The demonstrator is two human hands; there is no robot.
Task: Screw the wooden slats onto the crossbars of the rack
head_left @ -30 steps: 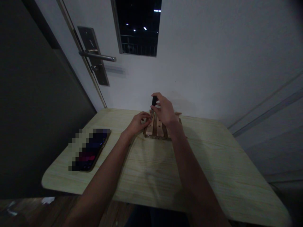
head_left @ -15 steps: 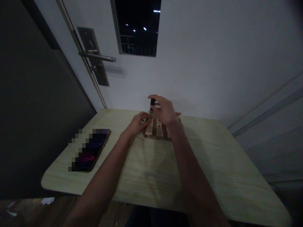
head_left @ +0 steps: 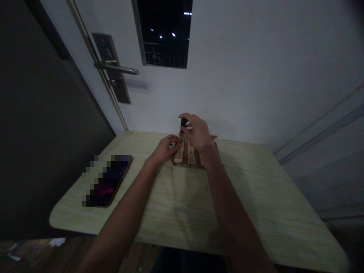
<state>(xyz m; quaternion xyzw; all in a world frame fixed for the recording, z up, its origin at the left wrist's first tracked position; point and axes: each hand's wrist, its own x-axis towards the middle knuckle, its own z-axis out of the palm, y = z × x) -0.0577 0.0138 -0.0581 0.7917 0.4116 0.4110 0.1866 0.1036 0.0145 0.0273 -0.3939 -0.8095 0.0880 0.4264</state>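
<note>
A screwdriver (head_left: 183, 122) with a black handle stands nearly upright in my right hand (head_left: 198, 132). My fingers are curled round the handle, and the shaft points down at the left slat of a small wooden slatted piece (head_left: 192, 157). On the far left side of that piece, the thumb and fingertips of my left hand (head_left: 166, 147) are pinched together around the screwdriver's lower end. Whatever is between those left fingertips is too small and dark to make out. My right hand and wrist hide part of the slats on the right.
The slatted piece lies on a pale wood-grain table (head_left: 176, 204). A phone (head_left: 110, 182), partly pixelated, lies on the table at the left. Behind the table stands a white door (head_left: 241, 68) with a metal lever handle (head_left: 116, 68) and a dark window (head_left: 166, 34).
</note>
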